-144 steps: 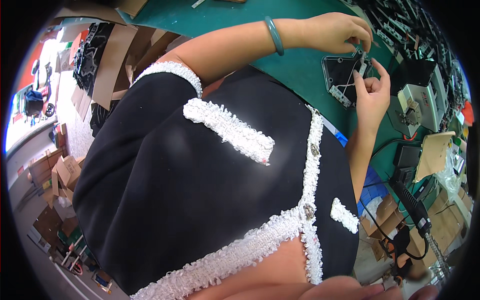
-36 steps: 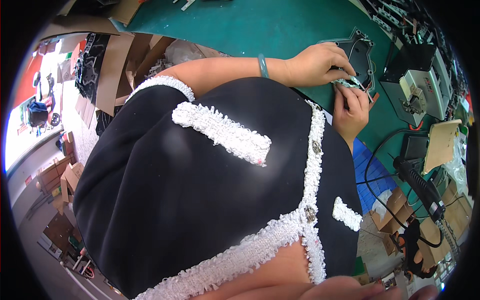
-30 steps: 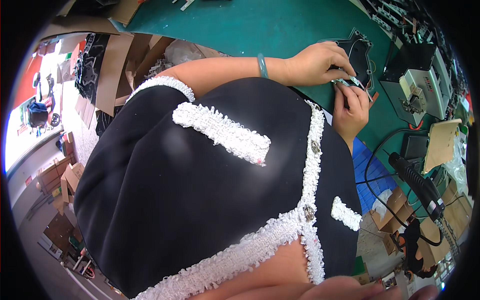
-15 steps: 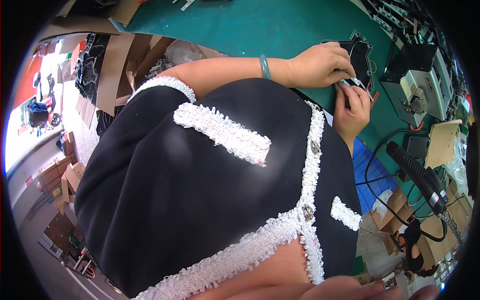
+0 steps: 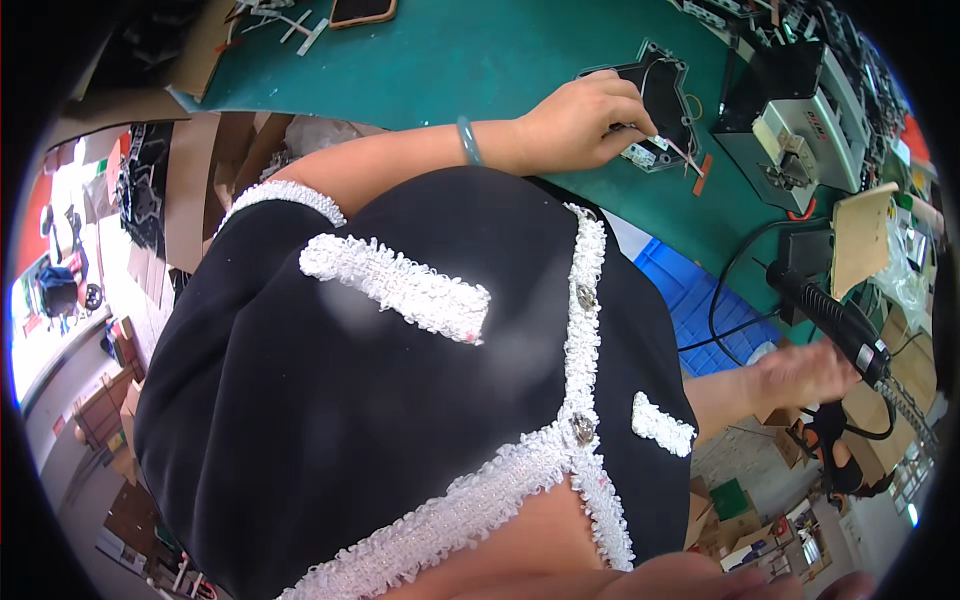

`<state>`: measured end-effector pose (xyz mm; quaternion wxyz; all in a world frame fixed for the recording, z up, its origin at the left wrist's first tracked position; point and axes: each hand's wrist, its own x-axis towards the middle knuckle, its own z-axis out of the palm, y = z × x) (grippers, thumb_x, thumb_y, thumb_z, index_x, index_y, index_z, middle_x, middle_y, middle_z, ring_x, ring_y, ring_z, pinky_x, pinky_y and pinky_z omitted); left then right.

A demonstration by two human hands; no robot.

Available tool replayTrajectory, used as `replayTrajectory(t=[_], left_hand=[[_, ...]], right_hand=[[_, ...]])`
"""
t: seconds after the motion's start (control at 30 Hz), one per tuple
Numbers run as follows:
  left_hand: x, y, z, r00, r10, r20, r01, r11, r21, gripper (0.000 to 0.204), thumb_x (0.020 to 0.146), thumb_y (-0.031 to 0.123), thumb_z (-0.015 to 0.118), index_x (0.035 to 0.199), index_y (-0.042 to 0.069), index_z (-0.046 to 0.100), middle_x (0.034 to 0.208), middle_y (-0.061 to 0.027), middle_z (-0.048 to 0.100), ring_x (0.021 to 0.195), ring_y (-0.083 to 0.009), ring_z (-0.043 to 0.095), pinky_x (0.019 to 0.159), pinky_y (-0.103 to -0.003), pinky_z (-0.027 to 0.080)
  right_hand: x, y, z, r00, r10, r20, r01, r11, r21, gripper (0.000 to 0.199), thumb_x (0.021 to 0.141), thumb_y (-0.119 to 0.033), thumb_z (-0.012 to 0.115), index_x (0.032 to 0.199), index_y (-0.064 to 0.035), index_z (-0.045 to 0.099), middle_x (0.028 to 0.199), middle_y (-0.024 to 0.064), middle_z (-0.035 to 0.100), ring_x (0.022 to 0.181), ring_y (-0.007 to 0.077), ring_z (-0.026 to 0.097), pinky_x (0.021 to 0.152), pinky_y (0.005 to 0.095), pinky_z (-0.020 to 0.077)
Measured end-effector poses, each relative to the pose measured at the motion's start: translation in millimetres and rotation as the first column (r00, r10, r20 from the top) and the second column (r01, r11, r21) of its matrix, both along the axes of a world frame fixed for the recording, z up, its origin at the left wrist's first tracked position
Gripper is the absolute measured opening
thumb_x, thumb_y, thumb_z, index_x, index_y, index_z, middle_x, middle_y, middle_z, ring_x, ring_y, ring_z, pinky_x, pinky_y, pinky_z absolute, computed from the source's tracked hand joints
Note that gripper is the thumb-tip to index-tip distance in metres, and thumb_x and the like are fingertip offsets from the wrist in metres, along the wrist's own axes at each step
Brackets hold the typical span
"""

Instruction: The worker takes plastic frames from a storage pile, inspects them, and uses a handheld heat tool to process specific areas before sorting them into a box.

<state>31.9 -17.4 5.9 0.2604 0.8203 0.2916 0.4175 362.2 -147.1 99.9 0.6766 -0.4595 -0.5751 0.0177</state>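
Observation:
On the green tabletop, my left hand [image 5: 592, 122] is closed with its fingertips bent down at the near edge of a flat black housing [image 5: 668, 98]. A small white part [image 5: 658, 142] shows beside the fingertips, but what they pinch is mostly hidden. A thin pale wire or stick [image 5: 684, 153] runs from there to a flat reddish strip [image 5: 703, 175]. Farther right, my right hand [image 5: 805, 373] is smeared by motion, close by a black electric screwdriver [image 5: 822, 305] with a coiled cord. Whether it touches the screwdriver cannot be told.
A black and silver boxy machine [image 5: 805, 130] stands right of the housing. Below the table edge lies a blue crate [image 5: 690, 300]. Cardboard boxes [image 5: 205, 170] are at the left. A phone-like slab [image 5: 362, 10] and loose white parts [image 5: 300, 30] lie at the far edge.
My right hand has left the housing and swung right and nearer to me, toward the screwdriver. The left hand stays at the housing. The whole view has shifted slightly.

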Motion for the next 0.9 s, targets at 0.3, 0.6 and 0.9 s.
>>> replayTrajectory(t=[0.3, 0.6, 0.9], left_hand=[[-0.1, 1.0, -1.2, 1.000, -0.006, -0.001, 0.006, 1.000, -0.012, 0.012, 0.079, 0.006, 0.069, 0.091, 0.008, 0.069, 0.087, -0.0057, 0.063, 0.087, -0.0246, 0.058, 0.076, -0.036, 0.048], [-0.6, 1.0, 1.9, 1.000, -0.014, 0.009, 0.014, 1.000, -0.022, 0.010, 0.080, 0.005, 0.068, 0.090, 0.007, 0.069, 0.087, -0.0047, 0.063, 0.086, -0.0236, 0.058, 0.075, -0.035, 0.048], [-0.5, 2.0, 2.7, 1.000, -0.023, 0.004, 0.023, 0.999, -0.025, 0.010, 0.081, 0.006, 0.067, 0.091, 0.008, 0.069, 0.087, -0.0044, 0.063, 0.086, -0.0233, 0.057, 0.073, -0.034, 0.049]], right_hand=[[21.7, 93.4, 27.6, 0.869, 0.459, -0.187, -0.448, 0.889, 0.100, 0.067, 0.077, -0.043, 0.075, 0.130, -0.0145, 0.047, 0.086, 0.0155, 0.061, 0.066, 0.0240, 0.058, 0.067, 0.0364, 0.0504], [-38.3, 156.1, 50.3, 0.940, 0.300, -0.161, -0.271, 0.946, 0.179, 0.044, 0.077, -0.019, 0.078, 0.102, 0.0052, 0.051, 0.077, 0.0123, 0.058, 0.057, 0.0215, 0.061, 0.057, 0.0286, 0.0523], [-40.5, 152.5, 41.3, 0.893, 0.368, -0.260, -0.380, 0.925, 0.003, 0.044, 0.082, -0.002, 0.067, 0.118, 0.0112, 0.044, 0.083, 0.0230, 0.065, 0.061, 0.0218, 0.063, 0.068, 0.0329, 0.0539]])
